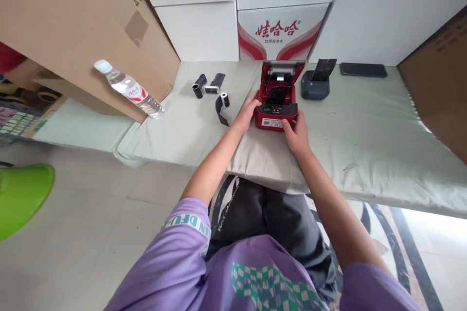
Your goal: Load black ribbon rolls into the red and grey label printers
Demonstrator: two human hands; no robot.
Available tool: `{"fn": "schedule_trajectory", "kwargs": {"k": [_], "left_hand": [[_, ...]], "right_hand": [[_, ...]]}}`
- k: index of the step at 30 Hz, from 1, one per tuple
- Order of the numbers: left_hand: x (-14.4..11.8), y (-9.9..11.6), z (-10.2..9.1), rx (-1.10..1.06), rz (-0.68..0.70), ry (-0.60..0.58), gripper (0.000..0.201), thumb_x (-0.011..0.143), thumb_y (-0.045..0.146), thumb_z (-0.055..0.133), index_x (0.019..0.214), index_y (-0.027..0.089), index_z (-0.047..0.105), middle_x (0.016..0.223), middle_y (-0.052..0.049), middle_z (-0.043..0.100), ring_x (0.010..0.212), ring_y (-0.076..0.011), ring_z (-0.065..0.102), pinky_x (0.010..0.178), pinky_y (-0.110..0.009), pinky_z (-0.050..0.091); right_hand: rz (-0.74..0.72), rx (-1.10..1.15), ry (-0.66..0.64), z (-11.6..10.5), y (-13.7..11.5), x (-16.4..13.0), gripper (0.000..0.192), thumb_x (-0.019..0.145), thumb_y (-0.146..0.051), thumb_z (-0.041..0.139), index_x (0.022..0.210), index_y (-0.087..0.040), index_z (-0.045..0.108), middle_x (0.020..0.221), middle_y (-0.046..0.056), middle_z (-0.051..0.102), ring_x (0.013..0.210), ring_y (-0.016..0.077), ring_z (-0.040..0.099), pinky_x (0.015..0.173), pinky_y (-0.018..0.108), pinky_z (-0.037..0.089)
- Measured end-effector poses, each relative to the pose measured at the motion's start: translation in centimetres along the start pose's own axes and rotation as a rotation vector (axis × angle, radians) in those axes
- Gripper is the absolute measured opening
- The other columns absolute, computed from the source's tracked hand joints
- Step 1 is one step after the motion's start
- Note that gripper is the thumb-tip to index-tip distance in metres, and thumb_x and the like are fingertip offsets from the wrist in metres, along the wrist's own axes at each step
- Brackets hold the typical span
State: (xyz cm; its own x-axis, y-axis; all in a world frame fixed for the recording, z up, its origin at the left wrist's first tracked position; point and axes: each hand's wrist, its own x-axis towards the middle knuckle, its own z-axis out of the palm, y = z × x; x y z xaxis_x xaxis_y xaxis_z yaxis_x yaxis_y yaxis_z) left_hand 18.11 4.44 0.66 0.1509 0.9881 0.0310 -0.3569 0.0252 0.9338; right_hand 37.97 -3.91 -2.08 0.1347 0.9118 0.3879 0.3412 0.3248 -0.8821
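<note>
A red and black label printer [276, 115] sits on the cloth-covered surface in front of me, its lid [282, 69] raised. Inside the opening lies a piece of black strip [277, 95]. My left hand [249, 109] grips the printer's left side, fingers against the casing. On the opposite side my right hand [297, 132] holds it, thumb on the front face near a white label. Part of the right fingers is hidden behind the casing. A small dark blue device [315, 88] with a black strip standing out of it is just right of the printer.
Several small rolls with black strips [211, 90] lie left of the printer. A water bottle [133, 92] leans against a cardboard box [120, 24]. A black phone-like slab [363, 70] lies at the back right. White boxes [282, 31] stand behind; a green stool [25, 194] is at far left.
</note>
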Motion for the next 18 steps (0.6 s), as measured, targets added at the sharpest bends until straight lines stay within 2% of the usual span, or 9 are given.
{"fn": "schedule_trajectory", "kwargs": {"k": [3,7,11,15,18], "left_hand": [[-0.1,-0.1,0.2,0.008,-0.004,0.021,0.056,0.09,0.021,0.058,0.145,0.025,0.07,0.147,-0.001,0.079,0.151,-0.0219,0.066,0.135,-0.041,0.043],[-0.9,0.1,0.9,-0.038,-0.001,0.042,0.059,0.092,0.023,0.058,0.15,0.025,0.066,0.156,-0.001,0.074,0.155,-0.0207,0.063,0.136,-0.038,0.043],[-1.5,0.4,1.2,-0.122,-0.062,0.042,0.062,0.094,0.031,0.062,0.156,0.023,0.062,0.16,-0.006,0.071,0.156,-0.0253,0.063,0.135,-0.042,0.045],[-1.2,0.6,1.1,-0.18,-0.115,0.109,0.055,0.107,0.049,0.05,0.153,0.023,0.064,0.172,-0.008,0.06,0.165,-0.0264,0.053,0.136,-0.046,0.044],[-0.9,0.8,1.1,-0.201,-0.14,0.146,0.054,0.111,0.052,0.044,0.151,0.023,0.065,0.174,-0.006,0.057,0.168,-0.0249,0.049,0.137,-0.044,0.043]], "right_hand": [[-0.004,0.004,-0.001,0.0,0.1,0.0,0.089,0.092,-0.088,0.062,0.15,-0.021,0.054,0.151,0.023,0.069,0.134,0.0351,0.072,0.116,0.057,0.061],[0.006,0.018,0.0,0.0,0.2,0.1,0.09,0.091,-0.09,0.063,0.149,-0.023,0.055,0.151,0.022,0.07,0.132,0.0345,0.073,0.116,0.059,0.06],[0.009,0.006,0.007,-0.1,0.4,0.2,0.085,0.092,-0.088,0.064,0.148,-0.024,0.056,0.15,0.02,0.07,0.132,0.0341,0.072,0.116,0.059,0.06],[-0.038,-0.021,0.041,-0.5,0.5,0.2,0.08,0.095,-0.085,0.059,0.149,-0.026,0.057,0.152,0.019,0.069,0.134,0.0337,0.07,0.113,0.058,0.061],[-0.101,-0.064,0.119,-1.6,-0.5,1.3,0.067,0.098,-0.078,0.056,0.141,-0.026,0.064,0.146,0.017,0.072,0.131,0.0343,0.072,0.11,0.058,0.061]]}}
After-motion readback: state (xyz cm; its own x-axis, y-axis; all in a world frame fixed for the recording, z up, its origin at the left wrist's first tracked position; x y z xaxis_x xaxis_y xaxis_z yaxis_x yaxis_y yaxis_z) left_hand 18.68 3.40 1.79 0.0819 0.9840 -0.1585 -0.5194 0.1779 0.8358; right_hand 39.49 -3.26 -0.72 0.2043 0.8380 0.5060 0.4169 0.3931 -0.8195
